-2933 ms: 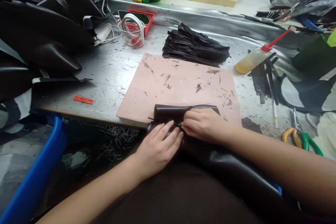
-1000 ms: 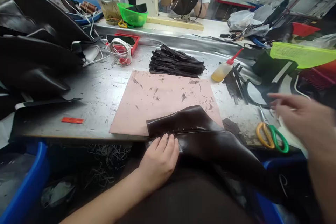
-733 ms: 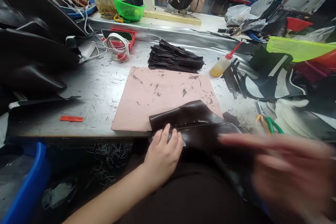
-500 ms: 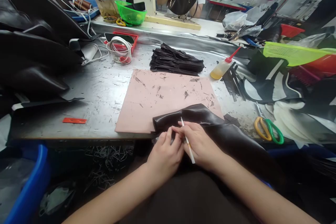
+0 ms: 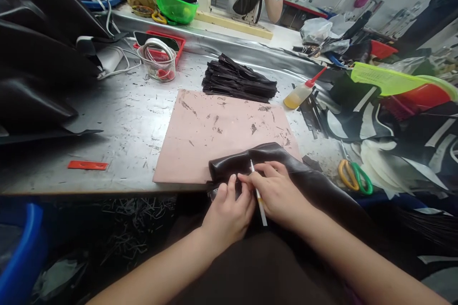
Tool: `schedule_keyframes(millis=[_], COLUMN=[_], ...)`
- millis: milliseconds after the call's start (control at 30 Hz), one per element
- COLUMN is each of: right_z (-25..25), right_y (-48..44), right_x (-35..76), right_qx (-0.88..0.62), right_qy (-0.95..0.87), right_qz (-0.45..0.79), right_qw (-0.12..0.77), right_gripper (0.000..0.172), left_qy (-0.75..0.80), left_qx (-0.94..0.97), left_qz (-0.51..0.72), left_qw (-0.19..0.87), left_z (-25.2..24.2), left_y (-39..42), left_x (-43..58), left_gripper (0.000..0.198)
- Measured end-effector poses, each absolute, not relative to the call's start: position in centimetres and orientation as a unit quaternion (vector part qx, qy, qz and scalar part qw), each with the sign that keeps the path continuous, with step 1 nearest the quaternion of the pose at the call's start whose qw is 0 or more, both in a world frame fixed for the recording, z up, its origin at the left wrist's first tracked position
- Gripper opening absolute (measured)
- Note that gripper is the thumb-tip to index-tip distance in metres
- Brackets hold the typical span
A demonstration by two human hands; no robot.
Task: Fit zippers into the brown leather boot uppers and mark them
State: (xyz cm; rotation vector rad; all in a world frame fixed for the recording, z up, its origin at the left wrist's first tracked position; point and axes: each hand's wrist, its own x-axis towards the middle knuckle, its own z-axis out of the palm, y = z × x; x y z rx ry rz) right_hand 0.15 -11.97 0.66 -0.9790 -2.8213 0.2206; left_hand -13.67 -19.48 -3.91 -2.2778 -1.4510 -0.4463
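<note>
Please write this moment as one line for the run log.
left hand: at dark glossy sheet, grip unclear | right hand: holds slim white tool | sheet: partly over pink board | nearby: scissors, squeeze bottle

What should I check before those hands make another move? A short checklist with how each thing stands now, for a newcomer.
1. White stick held in the right hand: ok.
2. Left hand close beside the right: ok.
3. Dark leather piece wholly on the pink board: not ok, it runs past the board's near edge.
4. Stick's upper tip touching the leather: cannot tell, they only overlap in this view.
5. Scissors apart from both hands: ok, lying off to the right.
</note>
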Motion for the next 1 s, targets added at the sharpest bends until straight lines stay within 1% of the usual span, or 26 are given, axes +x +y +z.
schedule_keyframes(millis=[133,267,333,433,500,600,667,733,767,833,933,967,1000], right_z=[1.3,1.1,0.9,1.3,1.9,2.4,2.3,2.2,2.3,3.0,4.7,5.1,5.5], right_y=[-12.1,-12.2,-11.9,-11.3,-11.0,-10.7,-10.6,-10.6,-10.6,-10.8,-10.6,-10.2,-9.7], right_x=[0.3,-0.3,-0.2,0.9,2.0,3.6,4.5,5.2,5.5,6.1,6.9,7.1,7.3], right_qx=[-0.378,-0.339,-0.343,-0.413,-0.449,-0.464,-0.504,-0.566,-0.588,-0.594,-0.580,-0.581,-0.579], right_qy=[-0.924,-0.937,-0.936,-0.910,-0.891,-0.874,-0.852,-0.820,-0.806,-0.787,-0.749,-0.735,-0.727], right_qz=[0.030,0.052,0.052,0.001,-0.044,-0.106,-0.116,-0.061,-0.013,0.081,0.151,0.171,0.202], right_qw=[0.054,0.061,0.060,0.041,0.056,0.096,0.081,0.061,0.071,0.143,0.283,0.306,0.308], right_gripper=[0.025,0.022,0.020,0.019,0.017,0.013,0.012,0.014,0.015,0.019,0.025,0.027,0.028], left_qy=[-0.516,-0.508,-0.511,-0.512,-0.511,-0.510,-0.511,-0.508,-0.505,-0.500,-0.504,-0.508,-0.510], left_qx=[-0.817,-0.819,-0.820,-0.823,-0.825,-0.825,-0.822,-0.817,-0.812,-0.799,-0.784,-0.781,-0.781], left_qz=[-0.155,-0.155,-0.152,-0.146,-0.145,-0.149,-0.166,-0.194,-0.212,-0.243,-0.263,-0.262,-0.263], left_qw=[0.206,0.216,0.209,0.196,0.193,0.192,0.190,0.194,0.203,0.229,0.251,0.252,0.247], left_z=[-3.8,-3.9,-3.9,-3.7,-3.7,-3.9,-4.3,-4.4,-4.3,-3.6,-1.8,-1.3,-0.8], left_y=[-19.4,-19.3,-19.4,-19.4,-19.4,-19.3,-19.3,-19.4,-19.4,-19.6,-19.8,-19.8,-19.7], left_x=[-13.7,-13.6,-13.6,-13.7,-13.7,-13.8,-13.9,-14.1,-14.3,-14.7,-15.4,-15.8,-16.2], left_gripper=[0.036,0.036,0.036,0.033,0.031,0.030,0.031,0.031,0.029,0.025,0.026,0.027,0.028])
